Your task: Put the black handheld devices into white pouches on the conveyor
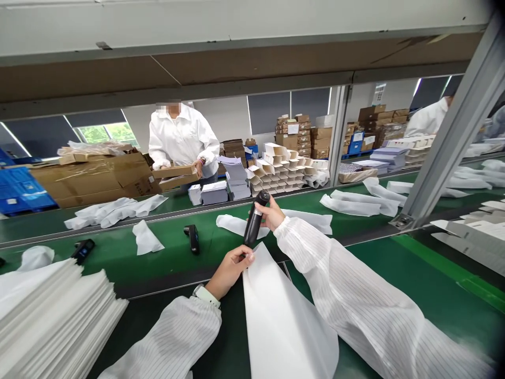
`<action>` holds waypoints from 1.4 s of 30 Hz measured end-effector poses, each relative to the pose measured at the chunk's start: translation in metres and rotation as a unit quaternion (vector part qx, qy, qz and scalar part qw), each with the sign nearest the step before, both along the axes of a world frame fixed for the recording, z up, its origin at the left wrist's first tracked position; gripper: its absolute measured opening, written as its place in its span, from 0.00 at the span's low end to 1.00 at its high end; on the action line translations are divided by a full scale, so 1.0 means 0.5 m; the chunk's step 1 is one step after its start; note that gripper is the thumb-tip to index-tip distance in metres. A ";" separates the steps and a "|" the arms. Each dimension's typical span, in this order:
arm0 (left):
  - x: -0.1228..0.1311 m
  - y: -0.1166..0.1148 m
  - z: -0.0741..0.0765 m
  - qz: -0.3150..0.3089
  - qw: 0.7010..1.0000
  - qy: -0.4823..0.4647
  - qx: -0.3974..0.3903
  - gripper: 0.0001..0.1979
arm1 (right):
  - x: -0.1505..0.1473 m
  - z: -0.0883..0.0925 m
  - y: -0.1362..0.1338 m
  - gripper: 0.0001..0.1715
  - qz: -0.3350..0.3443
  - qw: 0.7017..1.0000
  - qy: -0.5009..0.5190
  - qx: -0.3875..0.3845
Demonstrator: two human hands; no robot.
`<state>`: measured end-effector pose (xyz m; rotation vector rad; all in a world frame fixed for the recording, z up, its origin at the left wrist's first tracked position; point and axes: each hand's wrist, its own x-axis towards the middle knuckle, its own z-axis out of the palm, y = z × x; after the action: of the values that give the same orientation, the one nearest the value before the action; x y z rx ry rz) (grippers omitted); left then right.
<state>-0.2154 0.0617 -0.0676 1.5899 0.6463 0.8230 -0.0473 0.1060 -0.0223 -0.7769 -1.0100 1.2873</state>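
Observation:
In the head view my right hand [271,215] grips a black cylindrical device [253,223] by its upper part and holds it tilted over the bench. My left hand [232,267] is closed, pinching the top corner of a white foam sheet or bag [282,321]; which of the two I cannot tell. This white piece hangs down toward me, its corner close under the device's lower end. Behind my right hand, a white wrapped piece [232,225] rests on the green belt [165,263].
A stack of white sheets [59,321] stands at left. On the belt lie a black device [192,239], another with a lit display [83,251] and several white wrapped pieces. Across from me a person [183,137] handles a cardboard tray. A metal post [445,121] rises at right.

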 end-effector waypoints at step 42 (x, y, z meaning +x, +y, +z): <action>-0.013 -0.008 -0.010 0.142 0.946 0.203 0.211 0.10 | 0.041 -0.093 -0.031 0.16 -0.036 0.885 -0.427 0.181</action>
<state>-0.2220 0.0579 -0.0725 2.1183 1.0652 0.8910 -0.0269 0.0903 -0.0690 -1.0967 -1.8408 0.6174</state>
